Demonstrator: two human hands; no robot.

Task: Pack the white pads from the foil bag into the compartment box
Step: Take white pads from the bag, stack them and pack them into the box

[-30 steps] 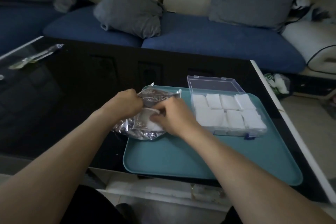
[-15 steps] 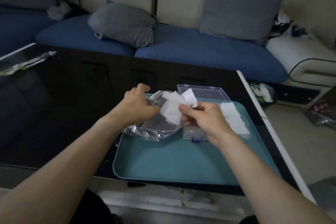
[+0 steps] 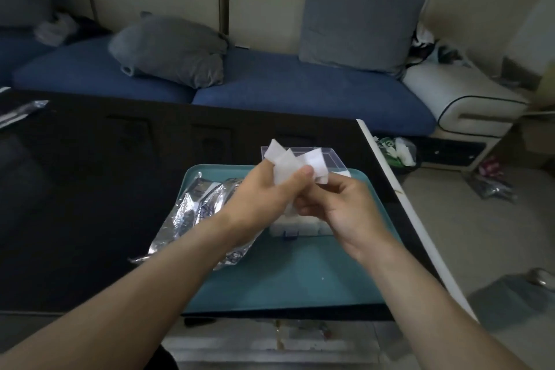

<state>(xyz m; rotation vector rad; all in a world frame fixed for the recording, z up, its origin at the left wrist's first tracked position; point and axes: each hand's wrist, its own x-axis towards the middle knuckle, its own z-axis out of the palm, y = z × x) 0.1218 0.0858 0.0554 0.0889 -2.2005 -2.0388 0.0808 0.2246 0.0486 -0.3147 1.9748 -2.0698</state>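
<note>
Your glossy black table (image 3: 90, 204) fills the left of the view, its near edge cut off by your forearms. On it sits the flat teal plastic tray (image 3: 285, 276). The crumpled silver foil bag (image 3: 192, 213) lies across the tray's left rim, its right part hidden under your left arm. The clear plastic compartment box (image 3: 300, 227) rests on the tray, mostly hidden behind your hands; you can see only its raised lid and front edge, with white showing inside. Your left hand (image 3: 261, 192) and right hand (image 3: 339, 204) meet above the box, fingers curled, both pinching a fanned bunch of thin white square pads (image 3: 288, 164). Their count is hard to make out.
</note>
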